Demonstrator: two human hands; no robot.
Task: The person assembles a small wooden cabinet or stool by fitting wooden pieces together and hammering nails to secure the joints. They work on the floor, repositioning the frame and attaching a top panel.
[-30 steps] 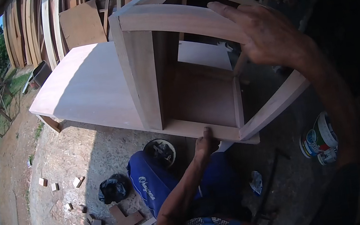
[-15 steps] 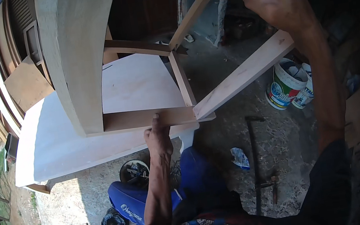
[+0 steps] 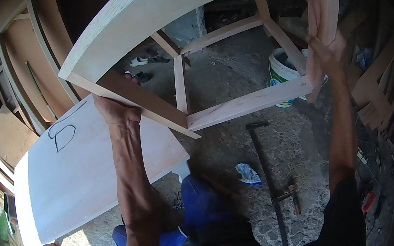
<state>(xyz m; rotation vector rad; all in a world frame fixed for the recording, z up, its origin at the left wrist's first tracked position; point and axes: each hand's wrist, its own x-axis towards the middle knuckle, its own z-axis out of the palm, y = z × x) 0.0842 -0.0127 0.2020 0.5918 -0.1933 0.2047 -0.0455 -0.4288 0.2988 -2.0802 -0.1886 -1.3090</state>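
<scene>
We see the left hand [image 3: 117, 109] curled around the left rail of a wooden frame [image 3: 249, 103], its fingertips partly hidden behind the rail, and the right hand [image 3: 331, 54] closed around the frame's right post. The frame hangs tilted between the two hands across the upper centre, above a rough, pitted concrete floor [image 3: 307, 153].

At lower left we find a pale, smooth board [image 3: 92, 163] with a curved edge and dark looping marks. A long dark metal bar [image 3: 267, 178] lies at lower centre, between a crumpled blue-and-white wrapper [image 3: 248, 174] and a hammer [image 3: 295, 200]. Behind the frame's right side stands a white bucket [image 3: 277, 69]; brown panels [image 3: 9, 131] lean at far left.
</scene>
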